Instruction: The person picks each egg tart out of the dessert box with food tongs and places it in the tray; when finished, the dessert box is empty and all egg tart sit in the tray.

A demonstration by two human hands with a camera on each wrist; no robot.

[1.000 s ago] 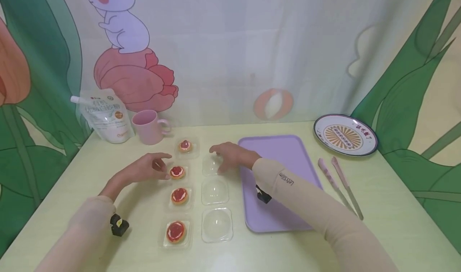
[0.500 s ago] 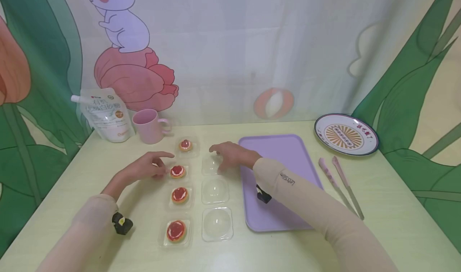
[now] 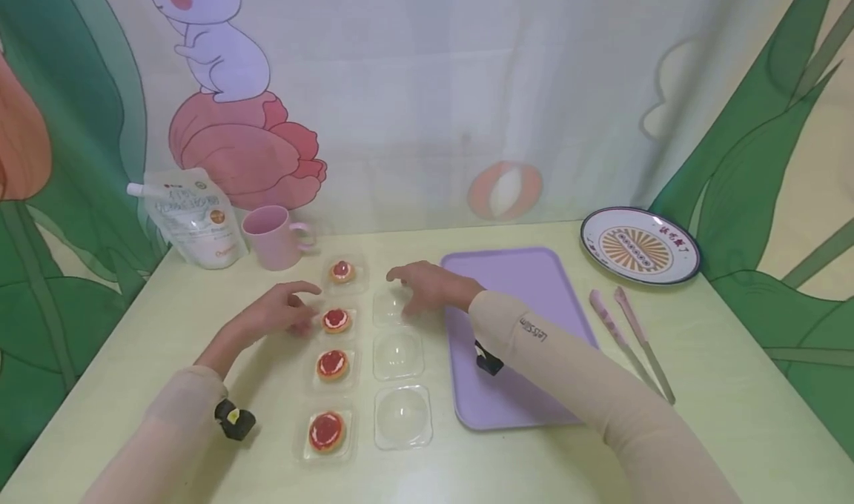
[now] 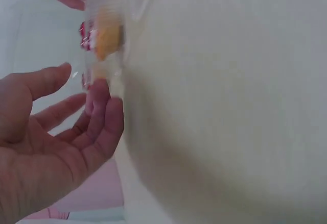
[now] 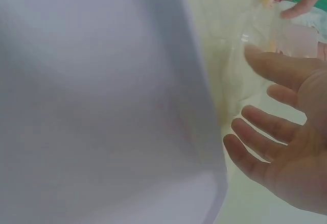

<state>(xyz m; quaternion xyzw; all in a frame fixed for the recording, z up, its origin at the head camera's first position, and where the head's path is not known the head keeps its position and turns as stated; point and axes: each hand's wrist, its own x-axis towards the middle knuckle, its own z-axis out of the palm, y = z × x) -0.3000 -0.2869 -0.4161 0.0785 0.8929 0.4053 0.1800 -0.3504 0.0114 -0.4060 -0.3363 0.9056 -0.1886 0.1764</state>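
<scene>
My left hand (image 3: 273,310) is at the left edge of a clear plastic box holding a small red-topped tart (image 3: 336,320), second from the back. Its fingers are loosely bent and the fingertips (image 4: 100,92) meet or nearly meet the box wall; nothing is gripped. Over the tray's back left corner reaches my right hand (image 3: 432,287), fingers spread and thumb apart, beside the rearmost clear plastic lid (image 3: 388,307), which it partly hides. Other boxed tarts stand in the same column: one behind (image 3: 342,270), one in front (image 3: 332,365), and one nearest me (image 3: 327,431).
Two more clear lids (image 3: 398,356) lie in the right column. A purple tray (image 3: 514,385) is right of them. Farther right are two pink-handled utensils (image 3: 630,341) and a patterned plate (image 3: 640,246). A pink mug (image 3: 270,239) and a white pouch (image 3: 196,226) stand back left.
The second boxed tart from the back has shifted slightly right, with my left hand following at its left side. My right hand has stayed about where it was.
</scene>
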